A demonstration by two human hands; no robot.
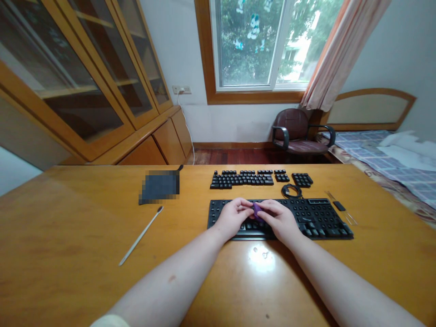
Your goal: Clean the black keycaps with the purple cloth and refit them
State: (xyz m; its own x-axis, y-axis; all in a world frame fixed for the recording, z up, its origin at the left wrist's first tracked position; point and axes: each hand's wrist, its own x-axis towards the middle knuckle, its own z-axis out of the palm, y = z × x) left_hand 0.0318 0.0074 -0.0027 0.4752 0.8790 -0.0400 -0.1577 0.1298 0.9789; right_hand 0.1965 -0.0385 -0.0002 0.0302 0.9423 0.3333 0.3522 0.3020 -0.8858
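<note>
A small soft-looking purple lump (258, 212) is pinched between both my hands, just above a black keyboard (316, 218). Its exact kind is unclear. My left hand (235, 215) meets it from the left with fingertips and thumb, while my right hand (279, 219) grips it from the right between thumb and fingers. Many keycaps are off the keyboard, baring its switches; some keys stay on at the lower right. Part of the keyboard is hidden under my hands. Behind it, loose black keycaps (241, 179) lie in rows on the wooden table (190, 272).
A coiled black cable (291, 190) lies behind the keyboard. To its right is a small black tool with wire prongs (339, 206). On the left are a long thin white-handled brush (141, 236) and a blurred dark pouch (160, 185). An armchair (294, 131) stands beyond the table.
</note>
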